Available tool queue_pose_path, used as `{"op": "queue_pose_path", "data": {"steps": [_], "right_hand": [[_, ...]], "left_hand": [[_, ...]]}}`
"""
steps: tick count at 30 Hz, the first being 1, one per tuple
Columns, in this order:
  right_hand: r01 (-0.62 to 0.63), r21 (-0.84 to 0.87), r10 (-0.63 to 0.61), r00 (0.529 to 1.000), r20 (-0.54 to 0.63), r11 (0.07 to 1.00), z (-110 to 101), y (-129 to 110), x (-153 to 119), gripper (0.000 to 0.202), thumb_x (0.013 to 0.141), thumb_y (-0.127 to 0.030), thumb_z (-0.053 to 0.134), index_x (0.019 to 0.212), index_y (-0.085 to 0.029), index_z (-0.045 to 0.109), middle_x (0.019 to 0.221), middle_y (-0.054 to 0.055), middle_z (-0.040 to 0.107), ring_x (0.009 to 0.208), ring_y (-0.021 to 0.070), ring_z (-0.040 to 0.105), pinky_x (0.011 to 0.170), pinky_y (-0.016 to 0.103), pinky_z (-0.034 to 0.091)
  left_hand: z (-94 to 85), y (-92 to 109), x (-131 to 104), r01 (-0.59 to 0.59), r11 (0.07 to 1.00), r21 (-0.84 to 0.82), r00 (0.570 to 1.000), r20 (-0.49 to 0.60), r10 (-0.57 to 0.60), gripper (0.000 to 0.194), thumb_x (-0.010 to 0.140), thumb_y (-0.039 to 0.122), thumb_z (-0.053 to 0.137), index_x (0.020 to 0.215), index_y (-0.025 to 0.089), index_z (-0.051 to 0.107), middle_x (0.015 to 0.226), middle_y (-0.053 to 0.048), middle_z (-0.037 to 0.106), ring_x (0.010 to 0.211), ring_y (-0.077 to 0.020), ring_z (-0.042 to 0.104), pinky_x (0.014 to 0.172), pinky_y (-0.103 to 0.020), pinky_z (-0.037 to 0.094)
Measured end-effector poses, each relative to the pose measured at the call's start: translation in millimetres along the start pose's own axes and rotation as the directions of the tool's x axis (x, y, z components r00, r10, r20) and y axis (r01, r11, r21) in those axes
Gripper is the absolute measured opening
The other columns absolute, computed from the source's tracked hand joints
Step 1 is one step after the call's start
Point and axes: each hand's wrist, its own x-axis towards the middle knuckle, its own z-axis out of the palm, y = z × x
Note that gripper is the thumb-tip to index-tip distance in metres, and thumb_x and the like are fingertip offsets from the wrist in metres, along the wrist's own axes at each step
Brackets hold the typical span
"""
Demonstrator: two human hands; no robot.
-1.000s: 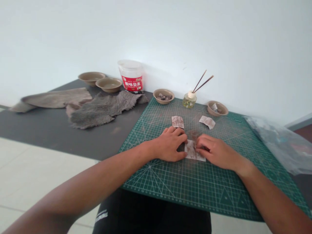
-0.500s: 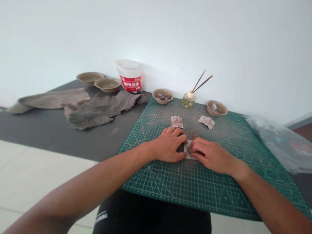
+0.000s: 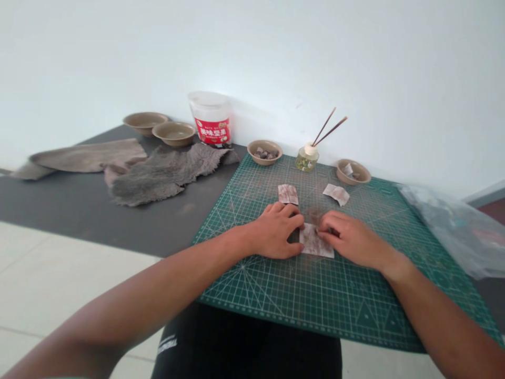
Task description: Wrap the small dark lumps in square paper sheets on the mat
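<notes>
A pale, brown-smudged rectangular piece (image 3: 316, 245) lies flat on the green cutting mat (image 3: 272, 292). My left hand (image 3: 279, 230) rests at its left edge, thumb and fingers spread apart and touching its corners. On the piece's upper right is my right hand (image 3: 345, 235), its fingers pinched together; whatever is between the fingertips is too small to make out. Two similar smudged pieces, one (image 3: 288, 194) above my left hand and one (image 3: 336, 194) above my right, lie on the mat.
Along the wall stand a bowl of small stones (image 3: 264, 152), a reed diffuser (image 3: 306, 159) and another bowl (image 3: 353, 172). A plastic bag (image 3: 453, 226) lies right. Left are grey cloths (image 3: 161, 176), two bowls (image 3: 174, 135) and a red-labelled tub (image 3: 213, 120).
My right hand has shifted right and slightly up, uncovering more of the smudged piece. My left hand stays at its left edge. The view has tilted slightly.
</notes>
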Motion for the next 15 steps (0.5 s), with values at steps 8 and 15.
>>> {"op": "queue_pose_path", "data": {"steps": [8, 15], "right_hand": [[-0.005, 0.034, 0.006, 1.0, -0.016, 0.999, -0.7, -1.7, 1.8, 0.01, 0.095, -0.024, 0.057, 0.086, -0.021, 0.057, 0.094, 0.001, 0.061, 0.085, 0.0165, 0.06, 0.079, 0.032, 0.045], [0.067, 0.048, -0.069, 0.996, 0.055, 0.997, -0.7, -0.3, 1.7, 0.009, 0.096, -0.025, 0.056, 0.087, -0.022, 0.059, 0.094, 0.001, 0.062, 0.086, 0.0167, 0.06, 0.079, 0.031, 0.046]], "left_hand": [[-0.2, 0.4, -0.1, 0.001, 1.0, 0.0, 1.0, -0.005, -0.001, 0.037, 0.085, 0.05, 0.061, 0.111, 0.025, 0.057, 0.13, -0.007, 0.049, 0.114, -0.0309, 0.046, 0.099, -0.048, 0.038], [1.0, 0.2, -0.3, -0.009, 1.0, 0.001, 1.0, -0.012, 0.009, 0.038, 0.084, 0.05, 0.062, 0.112, 0.025, 0.057, 0.13, -0.007, 0.049, 0.115, -0.0312, 0.046, 0.1, -0.049, 0.038]]}}
